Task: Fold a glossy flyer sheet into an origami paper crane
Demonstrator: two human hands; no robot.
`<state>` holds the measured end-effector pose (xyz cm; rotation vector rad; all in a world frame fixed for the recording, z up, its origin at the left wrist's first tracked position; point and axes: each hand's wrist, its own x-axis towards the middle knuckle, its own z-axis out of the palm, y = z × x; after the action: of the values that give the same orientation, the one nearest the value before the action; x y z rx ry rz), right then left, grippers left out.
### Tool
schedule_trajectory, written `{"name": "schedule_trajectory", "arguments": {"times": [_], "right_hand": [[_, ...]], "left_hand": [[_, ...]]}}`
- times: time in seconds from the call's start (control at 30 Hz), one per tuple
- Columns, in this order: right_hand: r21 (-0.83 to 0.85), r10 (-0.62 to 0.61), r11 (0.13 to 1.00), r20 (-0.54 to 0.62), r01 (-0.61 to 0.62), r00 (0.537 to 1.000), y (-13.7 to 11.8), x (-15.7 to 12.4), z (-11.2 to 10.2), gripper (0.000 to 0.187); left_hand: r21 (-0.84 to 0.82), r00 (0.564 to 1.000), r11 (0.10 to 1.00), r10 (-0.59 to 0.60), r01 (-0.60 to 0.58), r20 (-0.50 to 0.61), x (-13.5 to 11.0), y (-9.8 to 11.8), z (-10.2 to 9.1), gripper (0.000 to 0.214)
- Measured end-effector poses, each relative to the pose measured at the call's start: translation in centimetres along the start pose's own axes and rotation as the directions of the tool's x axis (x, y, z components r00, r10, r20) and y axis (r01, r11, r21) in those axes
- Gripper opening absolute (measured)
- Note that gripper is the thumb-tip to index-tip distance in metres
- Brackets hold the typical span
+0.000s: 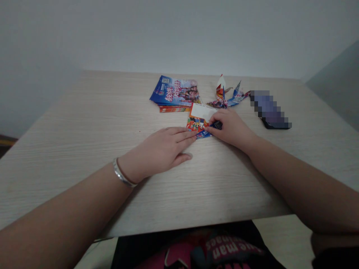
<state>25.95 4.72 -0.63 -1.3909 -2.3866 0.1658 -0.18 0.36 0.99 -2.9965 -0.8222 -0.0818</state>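
A printed sheet of paper [198,121], orange and white on top with a blue folded edge, lies on the table between my hands. My left hand [171,149] rests flat with its fingers stretched out, the tips pressing the paper's lower left edge. A silver bracelet circles that wrist. My right hand [231,127] pinches the paper's right side between thumb and curled fingers, where a dark blue flap shows. Part of the sheet is hidden under the right fingers.
Behind the sheet sits a stack of blue printed leaflets [175,91] with orange edges below. Folded paper cranes [224,98] stand right of it. A phone [269,110], blurred out, lies farther right. The pale wooden table [84,130] meets a wall at the back.
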Motion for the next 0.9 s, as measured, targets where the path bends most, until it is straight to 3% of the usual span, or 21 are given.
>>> {"name": "schedule_trajectory", "arguments": {"times": [0.9], "right_hand": [[0.034, -0.054, 0.998, -0.012, 0.055, 0.998, 0.83, -0.19, 0.55, 0.009]], "left_hand": [[-0.009, 0.998, 0.999, -0.044, 0.045, 0.046, -0.61, -0.45, -0.84, 0.049]]}}
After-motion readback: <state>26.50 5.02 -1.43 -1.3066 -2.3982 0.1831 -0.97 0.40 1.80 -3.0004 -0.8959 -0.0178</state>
